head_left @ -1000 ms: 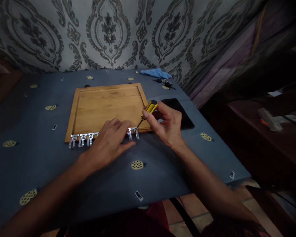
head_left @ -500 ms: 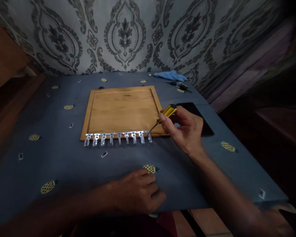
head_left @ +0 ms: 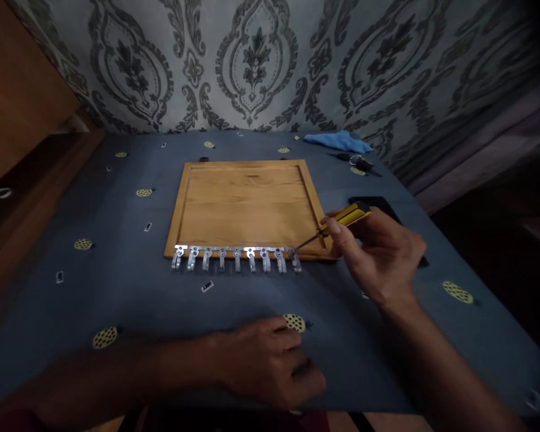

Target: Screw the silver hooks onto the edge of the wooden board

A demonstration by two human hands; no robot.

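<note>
My right hand (head_left: 382,252) grips a yellow and black screwdriver (head_left: 348,217) between thumb and fingers. The slim shaft slants down to the left, its tip at the right end of a metal hook rack (head_left: 238,249). This rack has a row of several silver hooks and lies along the near edge of a framed wooden board (head_left: 247,204). The hooks hang past that edge. My left hand (head_left: 274,361) rests on the table nearer to me, fingers curled under and knuckles up. Whatever may be inside those fingers is hidden.
A dark flat object (head_left: 373,203) lies partly behind my right hand. At the back right are a blue cloth (head_left: 337,141) and a dark tool (head_left: 362,163). Blue cloth with pineapple prints covers the table (head_left: 130,288). A patterned curtain (head_left: 256,66) hangs behind.
The whole view has shifted, so the board and both hands appear farther right. The screwdriver leans lower than before, its tip still at the rack's right end. My left hand stays curled.
</note>
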